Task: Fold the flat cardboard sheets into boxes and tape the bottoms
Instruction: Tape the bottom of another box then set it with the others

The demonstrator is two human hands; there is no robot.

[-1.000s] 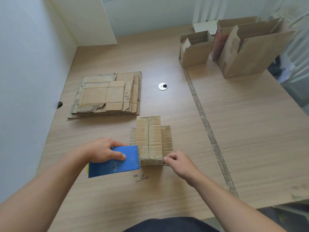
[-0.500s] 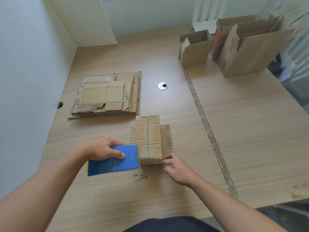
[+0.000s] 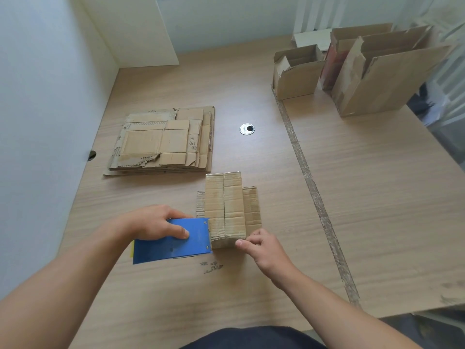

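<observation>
I've got the box (image 3: 227, 210) dead centre on the worktop (image 3: 364, 197), just ahead of me, closed flaps facing up with the centre seam running away from me. 1 flap (image 3: 251, 207) sticks out low on its right and a thinner one shows on its left.

My left hand (image 3: 156, 222) is wrapped over the top of the blue dispenser (image 3: 176, 241), fingers curled round it and thumb pressed flat on the blue side plate. The dispenser's front edge sits tight against the box's near left corner. A sliver of yellow peeks out at its back end.

My right hand (image 3: 261, 248) is down at the box's near right corner, fingers curled, thumb and forefinger pinching the cardboard edge there. I can't tell whether there's tape under that pinch.

Up and to the left, the sheets (image 3: 163, 142) lie in a flat stack, well apart from the box. Between the stack and the far right there's a round metal grommet (image 3: 247, 129) set into the worktop. A rough strip (image 3: 313, 195) runs front to back to the right of the box.

Far right, 3 open boxes (image 3: 377, 79) stand upright together, tops open, the smallest on the left. Some dark scribbles (image 3: 211, 267) mark the wood just in front of the dispenser.
</observation>
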